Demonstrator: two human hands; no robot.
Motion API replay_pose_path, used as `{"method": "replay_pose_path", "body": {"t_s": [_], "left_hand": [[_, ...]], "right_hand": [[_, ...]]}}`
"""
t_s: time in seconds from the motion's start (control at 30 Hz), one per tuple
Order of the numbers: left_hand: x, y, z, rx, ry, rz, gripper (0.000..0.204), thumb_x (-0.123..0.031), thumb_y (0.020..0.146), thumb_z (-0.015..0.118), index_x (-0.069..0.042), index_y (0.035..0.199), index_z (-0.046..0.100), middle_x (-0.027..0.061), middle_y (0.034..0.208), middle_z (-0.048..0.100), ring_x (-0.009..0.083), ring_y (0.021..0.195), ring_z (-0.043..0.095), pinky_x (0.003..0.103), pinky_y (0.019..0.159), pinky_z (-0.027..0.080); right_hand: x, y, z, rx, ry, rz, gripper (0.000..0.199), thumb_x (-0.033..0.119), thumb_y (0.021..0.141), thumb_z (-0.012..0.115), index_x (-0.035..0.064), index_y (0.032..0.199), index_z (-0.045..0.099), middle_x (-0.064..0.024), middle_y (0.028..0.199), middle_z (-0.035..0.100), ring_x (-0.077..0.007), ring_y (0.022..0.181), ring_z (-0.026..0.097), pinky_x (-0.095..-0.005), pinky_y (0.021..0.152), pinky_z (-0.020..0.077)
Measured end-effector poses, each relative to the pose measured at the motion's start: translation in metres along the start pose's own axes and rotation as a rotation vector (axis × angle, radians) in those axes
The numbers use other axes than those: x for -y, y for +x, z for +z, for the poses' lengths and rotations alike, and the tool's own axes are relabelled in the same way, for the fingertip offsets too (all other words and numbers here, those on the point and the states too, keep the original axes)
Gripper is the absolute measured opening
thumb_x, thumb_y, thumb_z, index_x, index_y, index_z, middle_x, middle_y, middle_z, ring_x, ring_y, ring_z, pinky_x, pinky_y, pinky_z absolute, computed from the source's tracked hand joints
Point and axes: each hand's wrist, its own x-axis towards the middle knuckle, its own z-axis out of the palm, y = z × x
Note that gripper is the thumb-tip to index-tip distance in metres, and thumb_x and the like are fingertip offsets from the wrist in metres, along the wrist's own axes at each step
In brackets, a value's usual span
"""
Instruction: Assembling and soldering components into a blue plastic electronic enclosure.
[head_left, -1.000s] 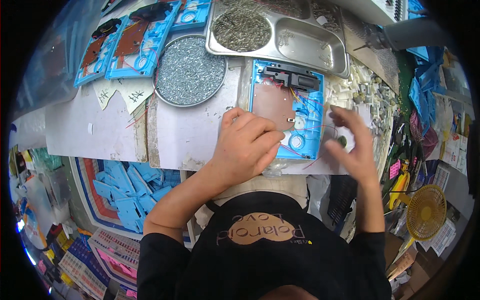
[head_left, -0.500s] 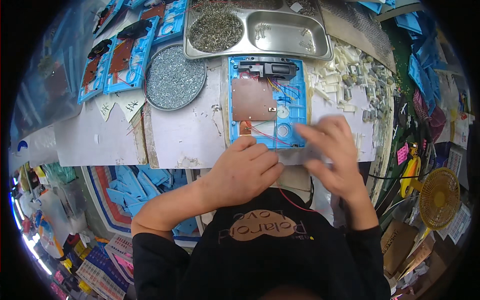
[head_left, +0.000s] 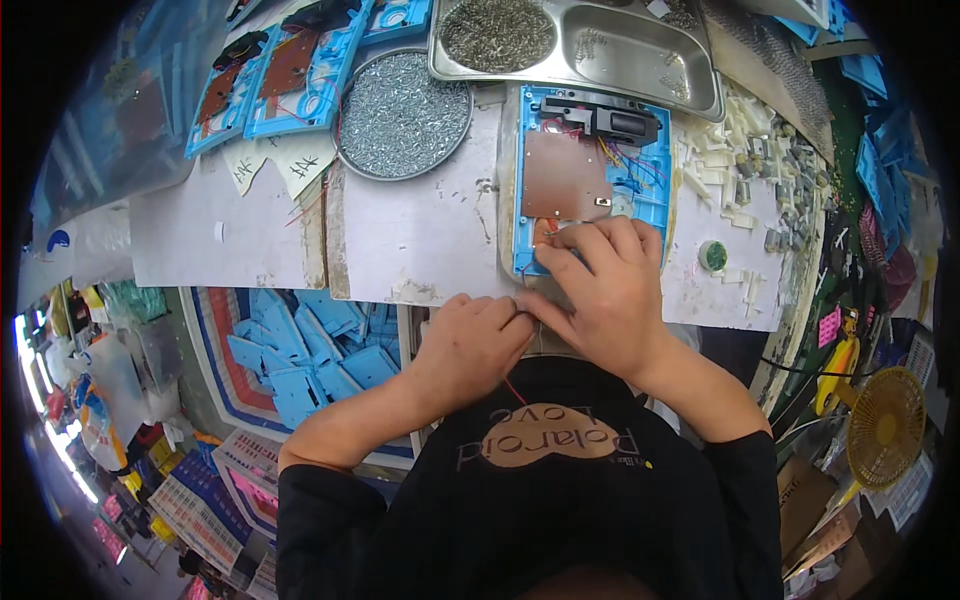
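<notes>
A blue plastic housing point(head_left: 655, 195) lies on the table ahead of me, holding a brown circuit board point(head_left: 565, 178), a black part point(head_left: 625, 122) and thin coloured wires. My left hand point(head_left: 472, 342) is closed just off the table's front edge, with a thin red wire point(head_left: 515, 392) coming out below its fingers. My right hand point(head_left: 612, 290) spans the housing's lower part, fingers apart and bent, tips by a small copper-coloured piece point(head_left: 545, 232). Its thumb reaches left to touch my left fingers. The housing's lower right corner is hidden under this hand.
A round tray of silvery screws point(head_left: 405, 115) stands left of the housing, beneath a metal compartment tray point(head_left: 570, 75). White plastic pieces point(head_left: 745, 160) and a small green-topped round item point(head_left: 713, 256) lie right. Blue panels point(head_left: 315, 350) fill a bin below; a yellow fan point(head_left: 886, 428) stands right.
My right hand has come left from beside the housing onto its lower part, and its thumb now meets my left hand. The green-topped item shows now. The whole view has shifted.
</notes>
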Motion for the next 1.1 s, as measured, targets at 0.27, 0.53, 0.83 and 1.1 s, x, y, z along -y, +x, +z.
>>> {"method": "replay_pose_path", "body": {"t_s": [0.27, 0.53, 0.83, 1.1], "left_hand": [[0.031, 0.042, -0.03, -0.199, -0.2, 0.098, 0.027, -0.011, 0.08, 0.081, -0.009, 0.106, 0.071, 0.0076, 0.088, 0.063, 0.0279, 0.077, 0.064, 0.039, 0.067, 0.052], [0.048, 0.04, -0.012, -0.249, -0.259, 0.142, 0.025, -0.01, 0.079, 0.082, -0.009, 0.101, 0.072, 0.0065, 0.084, 0.06, 0.0258, 0.072, 0.062, 0.037, 0.06, 0.05], [0.05, 0.037, -0.013, -0.237, -0.248, 0.147, 0.034, -0.008, 0.074, 0.087, -0.009, 0.105, 0.073, 0.0069, 0.086, 0.061, 0.0227, 0.071, 0.062, 0.033, 0.061, 0.051], [0.049, 0.043, -0.03, -0.145, -0.266, 0.143, 0.021, -0.011, 0.079, 0.081, -0.011, 0.099, 0.073, 0.0074, 0.082, 0.058, 0.0274, 0.072, 0.062, 0.038, 0.062, 0.05]], "right_hand": [[-0.009, 0.0, -0.012, 0.083, 0.015, -0.038, 0.043, 0.024, 0.071, 0.082, 0.0095, 0.109, 0.068, -0.0043, 0.101, 0.06, -0.0263, 0.102, 0.056, -0.0459, 0.09, 0.0392], [-0.083, 0.009, -0.042, -0.044, -0.093, -0.009, 0.036, 0.028, 0.084, 0.077, 0.0111, 0.116, 0.076, -0.0122, 0.112, 0.066, -0.033, 0.103, 0.055, -0.0424, 0.09, 0.0458], [-0.092, 0.027, -0.047, 0.063, -0.132, -0.063, 0.029, 0.035, 0.083, 0.077, 0.0148, 0.104, 0.079, -0.0041, 0.098, 0.062, -0.0276, 0.096, 0.055, -0.0414, 0.082, 0.0439], [-0.1, 0.025, -0.062, 0.183, -0.027, -0.072, 0.031, 0.034, 0.09, 0.072, 0.0144, 0.113, 0.078, -0.0074, 0.099, 0.062, -0.0288, 0.097, 0.054, -0.0425, 0.089, 0.0418]]}}
